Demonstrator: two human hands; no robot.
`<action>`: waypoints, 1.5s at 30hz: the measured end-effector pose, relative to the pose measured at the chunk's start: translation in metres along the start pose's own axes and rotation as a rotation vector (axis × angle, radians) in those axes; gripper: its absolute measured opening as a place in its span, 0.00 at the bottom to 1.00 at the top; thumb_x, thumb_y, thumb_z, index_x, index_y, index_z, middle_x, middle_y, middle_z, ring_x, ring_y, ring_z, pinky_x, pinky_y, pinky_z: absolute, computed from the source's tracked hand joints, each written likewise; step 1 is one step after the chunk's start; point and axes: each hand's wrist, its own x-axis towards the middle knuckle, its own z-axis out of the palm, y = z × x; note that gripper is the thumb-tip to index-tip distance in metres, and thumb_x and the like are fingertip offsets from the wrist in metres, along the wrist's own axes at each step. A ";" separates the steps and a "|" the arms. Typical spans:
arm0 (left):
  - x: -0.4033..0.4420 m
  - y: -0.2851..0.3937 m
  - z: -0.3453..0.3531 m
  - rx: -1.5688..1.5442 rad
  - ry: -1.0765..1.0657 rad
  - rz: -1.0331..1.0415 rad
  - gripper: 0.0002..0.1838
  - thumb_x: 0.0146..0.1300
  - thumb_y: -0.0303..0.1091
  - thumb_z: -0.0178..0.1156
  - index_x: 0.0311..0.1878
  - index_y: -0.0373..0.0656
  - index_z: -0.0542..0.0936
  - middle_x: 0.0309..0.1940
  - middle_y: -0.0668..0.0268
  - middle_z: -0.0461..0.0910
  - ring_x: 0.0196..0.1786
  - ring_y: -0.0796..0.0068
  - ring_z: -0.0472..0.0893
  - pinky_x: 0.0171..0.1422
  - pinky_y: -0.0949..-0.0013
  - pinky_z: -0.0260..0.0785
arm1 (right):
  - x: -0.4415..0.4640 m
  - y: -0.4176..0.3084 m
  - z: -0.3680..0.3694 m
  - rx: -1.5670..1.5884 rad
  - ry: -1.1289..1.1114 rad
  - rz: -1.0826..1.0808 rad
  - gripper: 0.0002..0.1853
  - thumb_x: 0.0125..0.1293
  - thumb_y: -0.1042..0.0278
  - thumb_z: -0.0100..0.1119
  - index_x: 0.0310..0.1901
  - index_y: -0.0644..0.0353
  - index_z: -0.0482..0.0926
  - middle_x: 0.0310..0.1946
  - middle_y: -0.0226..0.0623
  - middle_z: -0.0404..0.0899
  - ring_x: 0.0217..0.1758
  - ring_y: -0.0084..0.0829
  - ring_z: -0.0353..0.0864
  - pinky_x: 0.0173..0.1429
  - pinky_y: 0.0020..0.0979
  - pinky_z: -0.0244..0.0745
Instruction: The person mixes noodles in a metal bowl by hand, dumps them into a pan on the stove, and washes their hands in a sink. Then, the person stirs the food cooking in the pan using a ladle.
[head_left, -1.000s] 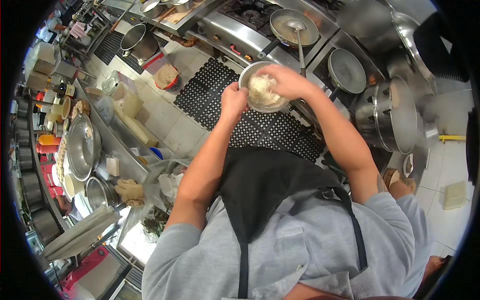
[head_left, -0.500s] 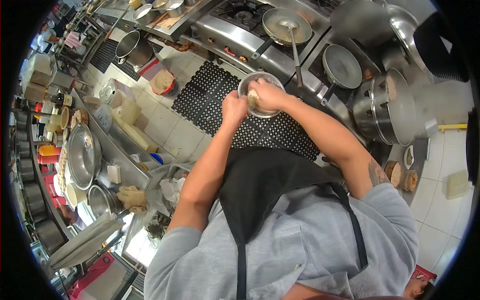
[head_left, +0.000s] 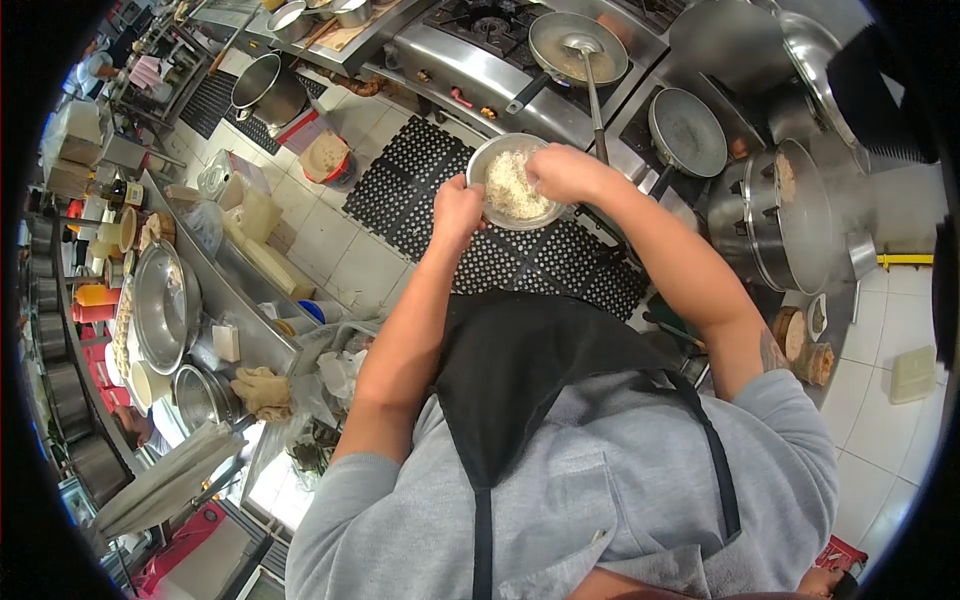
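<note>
Right now, in the head view, your hands are apart, with the metal bowl (head_left: pixel 487 160) between them. Your left hand (head_left: pixel 458 212) is clamped on the side of the bowl nearest to it. Your right hand (head_left: pixel 570 174) reaches over the opposite rim, its fingers at the edge of the pale crumbly food (head_left: pixel 515 190) inside; you cannot tell from here whether they are closed on any of it. Beneath your hands, a black perforated mat (head_left: pixel 560 265) covers part of the floor. Just beyond your right hand, a long-handled ladle (head_left: pixel 596 100) rests in a frying pan (head_left: pixel 556 66) on the stove (head_left: pixel 440 52). To the right of that hand sits a second pan (head_left: pixel 688 132). Well to the left of your left hand stands a tall pot (head_left: pixel 272 92), with a red tub (head_left: pixel 327 160) nearer to you.
</note>
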 end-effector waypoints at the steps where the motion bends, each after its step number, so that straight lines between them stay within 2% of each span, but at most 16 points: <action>1: -0.001 0.003 0.000 0.007 0.001 -0.006 0.10 0.56 0.26 0.53 0.38 0.32 0.78 0.22 0.63 0.78 0.15 0.76 0.71 0.18 0.72 0.64 | -0.003 -0.004 0.003 -0.039 0.000 0.029 0.08 0.51 0.72 0.57 0.32 0.63 0.83 0.32 0.51 0.83 0.43 0.50 0.83 0.49 0.47 0.77; 7: -0.005 0.009 0.002 -0.038 0.011 0.002 0.09 0.56 0.25 0.53 0.38 0.32 0.78 0.24 0.63 0.78 0.15 0.76 0.70 0.18 0.71 0.63 | -0.004 -0.005 0.017 -0.088 0.058 0.087 0.07 0.51 0.71 0.59 0.31 0.63 0.83 0.31 0.49 0.83 0.40 0.50 0.83 0.47 0.46 0.77; 13: -0.005 0.005 0.000 -0.070 0.003 0.003 0.11 0.60 0.27 0.52 0.40 0.32 0.80 0.23 0.60 0.80 0.15 0.76 0.73 0.18 0.70 0.65 | -0.008 0.012 0.000 0.175 0.058 -0.071 0.08 0.55 0.67 0.61 0.34 0.61 0.83 0.31 0.47 0.83 0.40 0.49 0.82 0.47 0.45 0.75; 16: -0.006 0.005 -0.001 -0.081 0.008 -0.008 0.10 0.56 0.25 0.53 0.39 0.31 0.79 0.24 0.62 0.79 0.15 0.76 0.71 0.18 0.71 0.64 | -0.006 0.020 -0.002 0.253 0.015 -0.065 0.11 0.55 0.64 0.62 0.37 0.62 0.84 0.34 0.47 0.83 0.40 0.44 0.82 0.46 0.41 0.75; 19: -0.001 -0.005 -0.004 -0.118 0.047 0.007 0.10 0.56 0.25 0.53 0.39 0.31 0.79 0.24 0.61 0.80 0.15 0.75 0.72 0.18 0.71 0.65 | -0.015 0.014 -0.018 0.365 -0.035 -0.035 0.12 0.55 0.65 0.63 0.38 0.62 0.83 0.34 0.46 0.83 0.40 0.43 0.82 0.46 0.40 0.75; 22: 0.002 -0.011 -0.019 0.008 0.147 0.006 0.10 0.57 0.27 0.53 0.39 0.32 0.80 0.24 0.61 0.80 0.16 0.75 0.73 0.19 0.71 0.66 | -0.027 0.005 -0.035 0.502 -0.124 0.104 0.10 0.55 0.68 0.62 0.36 0.63 0.83 0.35 0.45 0.83 0.41 0.44 0.81 0.46 0.40 0.75; 25: 0.010 -0.023 -0.037 0.110 0.253 0.039 0.11 0.58 0.29 0.54 0.38 0.33 0.80 0.24 0.62 0.81 0.17 0.75 0.74 0.19 0.71 0.66 | -0.026 0.025 -0.018 0.157 -0.064 0.087 0.08 0.55 0.70 0.60 0.35 0.63 0.81 0.34 0.46 0.82 0.42 0.45 0.81 0.48 0.41 0.75; 28: 0.006 -0.017 -0.042 0.057 0.222 0.048 0.10 0.58 0.29 0.54 0.38 0.34 0.80 0.24 0.63 0.80 0.17 0.76 0.73 0.19 0.71 0.66 | -0.022 -0.002 -0.013 0.267 0.275 -0.018 0.10 0.54 0.71 0.59 0.40 0.61 0.81 0.34 0.45 0.82 0.42 0.45 0.81 0.48 0.41 0.75; 29: 0.003 -0.014 -0.044 0.040 0.202 0.050 0.10 0.57 0.29 0.54 0.38 0.34 0.80 0.23 0.64 0.80 0.16 0.77 0.73 0.19 0.71 0.66 | -0.010 0.001 0.002 0.175 0.311 -0.116 0.18 0.54 0.71 0.60 0.49 0.58 0.79 0.43 0.46 0.80 0.47 0.46 0.80 0.53 0.42 0.75; 31: -0.008 0.000 -0.039 0.031 0.158 0.063 0.10 0.57 0.28 0.54 0.39 0.34 0.80 0.23 0.64 0.79 0.16 0.77 0.72 0.18 0.72 0.65 | -0.006 -0.024 0.008 0.094 0.376 -0.272 0.24 0.54 0.71 0.61 0.56 0.58 0.75 0.51 0.47 0.75 0.52 0.47 0.78 0.58 0.42 0.73; 34: -0.012 0.004 -0.029 -0.001 0.105 0.065 0.11 0.56 0.28 0.53 0.39 0.34 0.80 0.22 0.65 0.78 0.16 0.78 0.72 0.18 0.73 0.64 | 0.004 -0.041 0.022 -0.041 0.341 -0.211 0.27 0.53 0.73 0.61 0.58 0.58 0.73 0.54 0.47 0.73 0.55 0.47 0.76 0.61 0.41 0.73; 37: -0.014 0.006 -0.026 0.026 0.106 0.062 0.12 0.56 0.27 0.53 0.41 0.35 0.81 0.24 0.65 0.79 0.16 0.78 0.72 0.18 0.73 0.64 | 0.011 -0.036 0.015 0.165 0.127 -0.133 0.29 0.51 0.75 0.61 0.59 0.57 0.73 0.52 0.47 0.73 0.55 0.47 0.76 0.61 0.42 0.72; 40: -0.012 -0.007 -0.031 -0.001 0.089 0.063 0.13 0.56 0.27 0.53 0.43 0.34 0.81 0.25 0.65 0.80 0.16 0.79 0.72 0.18 0.73 0.64 | -0.001 -0.028 0.006 0.195 0.226 -0.197 0.24 0.54 0.75 0.60 0.56 0.57 0.77 0.50 0.44 0.76 0.59 0.47 0.75 0.59 0.43 0.73; 43: -0.020 0.000 -0.032 0.038 0.105 0.056 0.13 0.56 0.27 0.53 0.42 0.34 0.81 0.25 0.65 0.80 0.17 0.79 0.72 0.19 0.73 0.64 | -0.003 -0.024 0.006 -0.017 0.143 -0.205 0.15 0.56 0.75 0.57 0.47 0.58 0.82 0.45 0.41 0.78 0.56 0.44 0.76 0.58 0.41 0.74; 45: -0.020 0.001 -0.030 0.037 0.105 0.047 0.12 0.56 0.28 0.53 0.40 0.33 0.81 0.23 0.62 0.80 0.16 0.76 0.74 0.20 0.70 0.65 | -0.003 -0.026 0.015 -0.119 0.202 -0.273 0.11 0.57 0.74 0.56 0.41 0.58 0.83 0.43 0.40 0.79 0.53 0.41 0.77 0.57 0.40 0.74</action>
